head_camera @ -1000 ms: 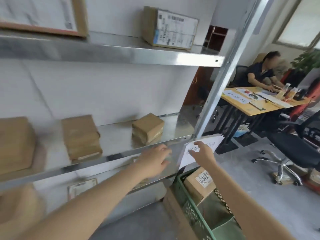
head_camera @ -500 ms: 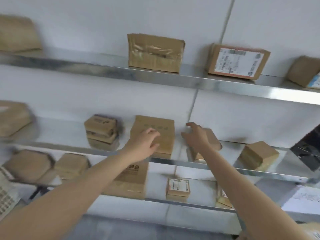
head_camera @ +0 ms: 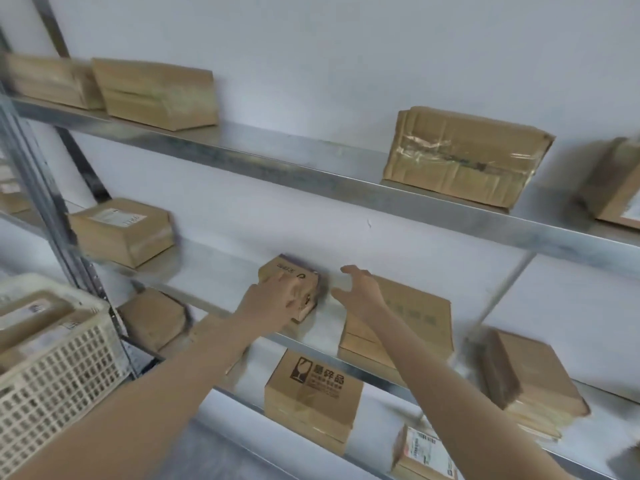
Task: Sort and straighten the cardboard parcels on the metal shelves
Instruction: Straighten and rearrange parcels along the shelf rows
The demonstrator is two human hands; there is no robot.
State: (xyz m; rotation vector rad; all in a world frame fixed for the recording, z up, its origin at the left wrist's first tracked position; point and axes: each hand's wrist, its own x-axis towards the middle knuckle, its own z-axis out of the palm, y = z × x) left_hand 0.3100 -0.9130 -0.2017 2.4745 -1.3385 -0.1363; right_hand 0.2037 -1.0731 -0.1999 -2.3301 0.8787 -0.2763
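Middle shelf [head_camera: 214, 271]: flat parcel [head_camera: 415, 313] beside box [head_camera: 298, 276]

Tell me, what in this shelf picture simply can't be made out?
Head view only:
Grip: blur hides whether the left hand grips the small parcel or just rests on it.
Print on the flat parcel: blurred, partly behind the right hand.
The far-right parcel: cut off by the frame edge.
The bottom parcel: label too small, and the right forearm covers part.
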